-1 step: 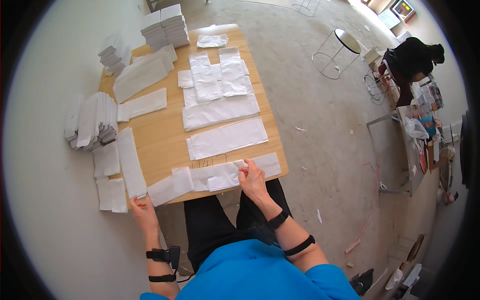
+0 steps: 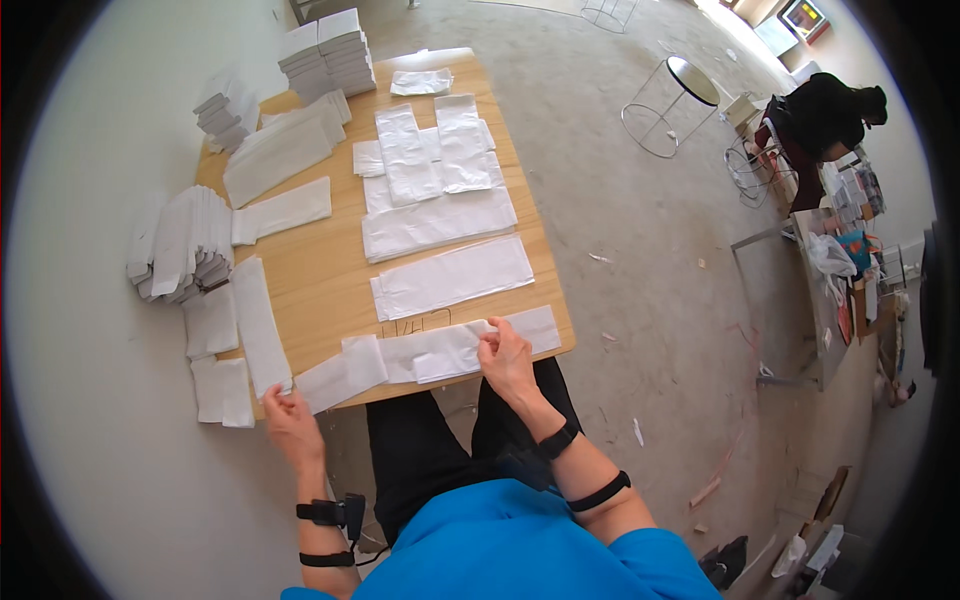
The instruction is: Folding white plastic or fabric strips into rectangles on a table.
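Along the table's near edge lies a row of overlapping white paper pieces [image 2: 430, 348]. My right hand [image 2: 507, 358] is closed in a pinch at the upper edge of the flat folded paper in that row, near its right part. At the table's near left corner, my left hand [image 2: 292, 420] has its fingers drawn together on the lower end of a long white paper strip [image 2: 260, 325]. Another flat white piece [image 2: 320, 383] starts just right of those fingers. Whether the pieces are bags or plain folded sheets I cannot tell.
Further up the wooden table [image 2: 300, 275] lie flat white stacks [image 2: 455, 275] and crossed paper bundles [image 2: 440, 215]. Taller white piles [image 2: 335, 55] and a fanned stack [image 2: 185, 240] line the left wall. A round stool [image 2: 690, 80] and a bent-over person [image 2: 825, 115] are at the right.
My left hand has moved slightly up and to the right, its fingertips now at the strip's lower end. My right hand keeps its pinch in nearly the same place.
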A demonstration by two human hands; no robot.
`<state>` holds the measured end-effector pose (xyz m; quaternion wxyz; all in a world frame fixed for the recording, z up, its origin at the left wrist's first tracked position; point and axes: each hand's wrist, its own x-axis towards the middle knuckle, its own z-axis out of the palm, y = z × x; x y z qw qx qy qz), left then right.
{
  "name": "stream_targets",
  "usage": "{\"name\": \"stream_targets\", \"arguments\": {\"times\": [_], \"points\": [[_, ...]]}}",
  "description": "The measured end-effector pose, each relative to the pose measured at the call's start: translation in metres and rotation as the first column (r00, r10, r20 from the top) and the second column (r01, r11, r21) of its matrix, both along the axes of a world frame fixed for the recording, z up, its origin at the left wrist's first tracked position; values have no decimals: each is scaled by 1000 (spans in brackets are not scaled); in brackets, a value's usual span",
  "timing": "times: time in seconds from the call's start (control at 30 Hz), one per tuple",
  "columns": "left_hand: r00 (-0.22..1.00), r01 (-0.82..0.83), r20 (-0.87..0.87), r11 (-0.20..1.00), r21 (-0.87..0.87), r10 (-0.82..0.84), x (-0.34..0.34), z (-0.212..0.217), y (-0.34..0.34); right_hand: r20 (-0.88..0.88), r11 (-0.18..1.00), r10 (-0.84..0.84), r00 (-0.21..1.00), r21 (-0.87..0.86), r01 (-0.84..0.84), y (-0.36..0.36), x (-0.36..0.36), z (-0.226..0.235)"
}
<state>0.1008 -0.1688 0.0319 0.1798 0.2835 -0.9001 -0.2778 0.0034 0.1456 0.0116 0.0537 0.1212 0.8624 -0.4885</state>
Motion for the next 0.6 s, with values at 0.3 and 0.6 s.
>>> {"name": "stream_targets", "arguments": {"times": [0.3,0.6], "points": [[660,695,-31,594,405,-751,-79,5,189,-127,877,-304,944,351,330,78,-6,-14],[631,726,55,614,311,-774,-88,-37,194,-55,897,-252,966,361,255,87,-5,-18]]}}
